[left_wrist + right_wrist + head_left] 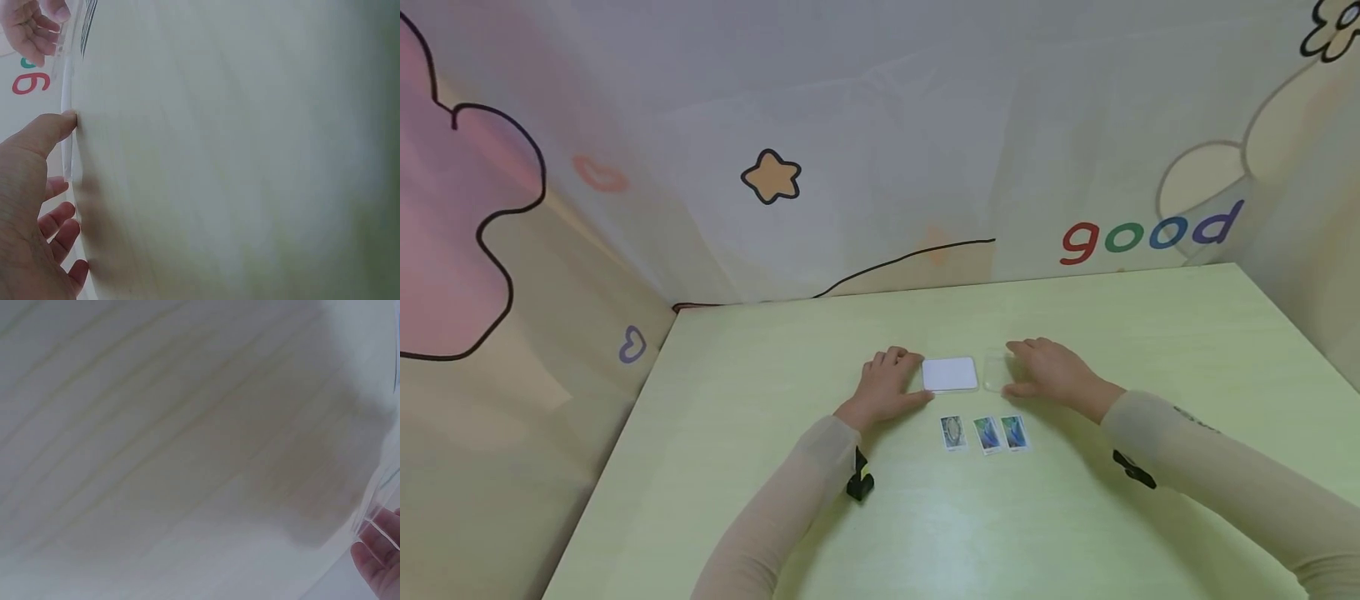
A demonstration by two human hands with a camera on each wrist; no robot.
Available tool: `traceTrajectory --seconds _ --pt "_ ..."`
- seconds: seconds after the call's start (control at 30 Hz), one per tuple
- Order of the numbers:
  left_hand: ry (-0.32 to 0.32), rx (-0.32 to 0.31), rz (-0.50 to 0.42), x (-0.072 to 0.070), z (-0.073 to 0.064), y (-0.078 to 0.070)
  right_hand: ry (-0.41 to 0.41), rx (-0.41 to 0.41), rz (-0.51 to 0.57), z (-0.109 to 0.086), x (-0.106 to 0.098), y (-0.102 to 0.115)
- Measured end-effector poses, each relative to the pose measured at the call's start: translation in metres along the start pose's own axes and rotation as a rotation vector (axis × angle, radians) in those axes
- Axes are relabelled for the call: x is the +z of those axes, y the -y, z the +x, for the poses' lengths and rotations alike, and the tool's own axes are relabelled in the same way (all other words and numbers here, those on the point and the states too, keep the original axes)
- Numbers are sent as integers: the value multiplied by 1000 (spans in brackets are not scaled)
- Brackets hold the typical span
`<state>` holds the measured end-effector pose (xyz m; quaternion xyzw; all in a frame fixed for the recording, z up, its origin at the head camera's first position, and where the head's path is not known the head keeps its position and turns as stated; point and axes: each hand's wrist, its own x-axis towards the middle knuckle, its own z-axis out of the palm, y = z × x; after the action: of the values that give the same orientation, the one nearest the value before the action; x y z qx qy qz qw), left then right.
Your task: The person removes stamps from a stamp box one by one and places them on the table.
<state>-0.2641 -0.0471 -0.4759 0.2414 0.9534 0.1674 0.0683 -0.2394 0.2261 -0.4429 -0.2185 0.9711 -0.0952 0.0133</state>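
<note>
A flat white rectangular box (950,375) with a clear rim lies on the table, its contents hidden by the white face. My left hand (889,385) holds its left end, thumb at the near corner and index finger at the far corner. In the left wrist view, the thumb of my left hand (31,187) touches the box's white edge (67,156). Just right of the box is a clear plastic lid (996,372). My right hand (1051,372) grips that lid between thumb and fingers; the right wrist view catches the clear lid (374,515) at those fingers.
Nearer than the box, three small picture cards lie in a row: one greyish with an oval (952,433), then two blue-green ones (988,435) (1015,433). The pale green table (1000,517) ends at a printed cloth backdrop (887,167) behind and at the sides.
</note>
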Motion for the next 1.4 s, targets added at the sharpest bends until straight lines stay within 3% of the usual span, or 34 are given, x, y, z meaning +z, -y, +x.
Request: traceTrajectory --seconds 0.57,1.23,1.4 --pt "-3 -11 13 0 3 -1 3 -16 1 12 -11 14" --pt "-14 -21 9 5 -2 1 35 -30 70 23 0 32" --pt "-23 0 11 2 -1 2 29 -40 80 28 2 32"
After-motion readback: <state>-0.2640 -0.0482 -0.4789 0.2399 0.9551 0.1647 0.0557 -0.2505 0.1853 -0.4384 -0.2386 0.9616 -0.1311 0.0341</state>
